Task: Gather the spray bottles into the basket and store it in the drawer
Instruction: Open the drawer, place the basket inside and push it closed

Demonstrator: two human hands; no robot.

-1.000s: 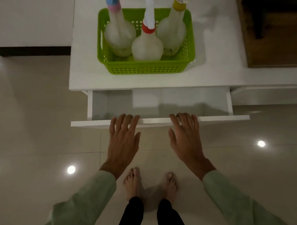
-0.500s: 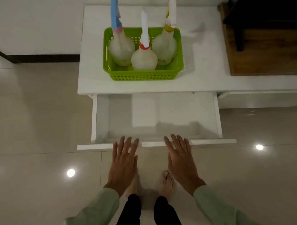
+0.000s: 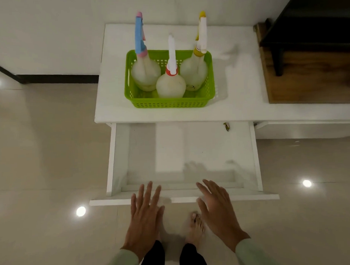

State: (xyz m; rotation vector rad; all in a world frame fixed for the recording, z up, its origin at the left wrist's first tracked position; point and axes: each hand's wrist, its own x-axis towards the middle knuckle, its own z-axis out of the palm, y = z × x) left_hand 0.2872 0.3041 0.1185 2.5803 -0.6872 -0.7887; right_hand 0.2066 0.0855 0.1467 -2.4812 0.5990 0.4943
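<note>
A green plastic basket stands on the white cabinet top. Three white spray bottles stand upright in it: one with a blue and pink head, one with a white head and red collar, one with a yellow and white head. Below it the white drawer is pulled far out, with nothing in it but a small scrap at the back right. My left hand and my right hand hover flat, fingers spread, over the drawer's front edge, holding nothing.
A small wrapper-like scrap lies at the drawer's back right. A dark wooden piece of furniture sits on the cabinet at the right. My bare feet stand on glossy floor tiles just in front of the drawer.
The drawer has slid much farther out toward me. Both hands have lifted off its front edge and now hover over it with fingers spread.
</note>
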